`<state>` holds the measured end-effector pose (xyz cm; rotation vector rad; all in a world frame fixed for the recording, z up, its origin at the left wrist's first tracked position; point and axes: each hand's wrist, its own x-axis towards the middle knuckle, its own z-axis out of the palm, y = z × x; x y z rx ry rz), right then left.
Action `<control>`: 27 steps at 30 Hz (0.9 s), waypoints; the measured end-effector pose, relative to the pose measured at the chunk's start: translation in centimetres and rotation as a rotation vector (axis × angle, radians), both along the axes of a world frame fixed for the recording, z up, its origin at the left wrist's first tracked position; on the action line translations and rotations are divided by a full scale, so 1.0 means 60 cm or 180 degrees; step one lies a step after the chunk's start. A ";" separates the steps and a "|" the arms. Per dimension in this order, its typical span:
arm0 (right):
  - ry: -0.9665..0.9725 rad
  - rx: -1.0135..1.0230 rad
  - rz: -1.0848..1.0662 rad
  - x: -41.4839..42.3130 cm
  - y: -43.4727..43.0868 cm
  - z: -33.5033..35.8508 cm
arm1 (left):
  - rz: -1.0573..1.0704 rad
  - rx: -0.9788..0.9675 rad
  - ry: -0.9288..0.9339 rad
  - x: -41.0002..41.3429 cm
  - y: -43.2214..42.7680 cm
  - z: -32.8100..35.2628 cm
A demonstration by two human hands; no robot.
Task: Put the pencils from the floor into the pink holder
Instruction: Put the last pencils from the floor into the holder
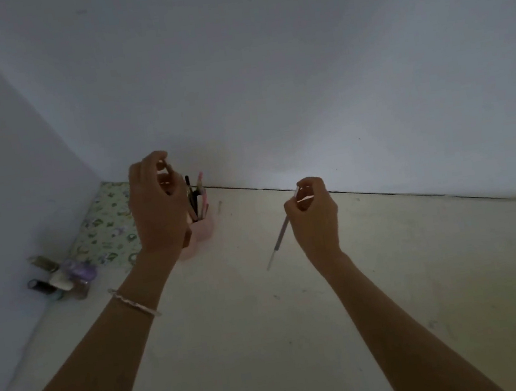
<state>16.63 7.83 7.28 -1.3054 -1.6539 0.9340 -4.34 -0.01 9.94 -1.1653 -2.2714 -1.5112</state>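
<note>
**Pencil in each hand, holder by the wall**

Pink holder sits on the floor near the wall, several pencils upright inside. Your left hand hovers over it, fingers pinched on a brown pencil. Your right hand pinches a pale pencil, tip angled down. Patterned notebook and small bottles lie to the left.

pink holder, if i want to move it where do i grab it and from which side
Grip the pink holder by its lower body wall, coming in from the right, which looks like its open side. Pencils stick up out of the top, so a grasp from above would hit them, and the left hand covers its left part. Its full shape is hidden.
</note>
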 end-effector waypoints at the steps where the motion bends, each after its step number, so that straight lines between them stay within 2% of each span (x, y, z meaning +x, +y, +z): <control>1: 0.0152 0.0110 -0.0005 -0.010 -0.003 0.003 | -0.0011 -0.0069 0.0013 -0.009 -0.005 -0.006; 4: 0.0457 0.0393 0.0046 -0.039 -0.015 0.008 | -0.0159 -0.0387 0.0287 -0.022 -0.006 -0.022; 7: 0.0581 0.0576 0.0125 -0.061 -0.024 0.010 | 0.0069 -0.1011 0.1355 -0.036 -0.003 -0.038; 8: 0.0612 0.0619 0.0160 -0.068 -0.026 0.011 | 0.0204 -0.1107 0.1542 -0.040 -0.004 -0.041; 13: 0.0945 0.0945 0.0436 -0.134 -0.041 0.032 | 0.0423 -0.0717 0.1371 -0.072 -0.024 -0.024; 15: 0.0858 0.1023 0.0612 -0.168 -0.049 0.031 | 0.0398 -0.0672 0.1223 -0.081 -0.030 -0.016; 17: 0.0518 0.1070 0.0836 -0.191 -0.053 0.018 | 0.0357 -0.0628 0.1080 -0.082 -0.034 -0.011; 20: -0.0267 0.1574 0.1022 -0.204 -0.056 -0.014 | 0.0153 -0.0571 0.0578 -0.078 -0.041 -0.015; 22: -0.0649 0.1797 0.0925 -0.206 -0.058 -0.040 | 0.0016 -0.0545 -0.0151 -0.079 -0.048 -0.027; 23: -0.0685 0.1667 0.0864 -0.204 -0.062 -0.049 | 0.0014 -0.0571 -0.0601 -0.079 -0.051 -0.035; 25: -0.0570 0.1006 0.0861 -0.200 -0.077 -0.062 | 0.0134 -0.0839 -0.1491 -0.075 -0.053 -0.053; 27: -0.0490 0.0511 0.1212 -0.206 -0.097 -0.073 | 0.0047 -0.1110 -0.2184 -0.069 -0.052 -0.073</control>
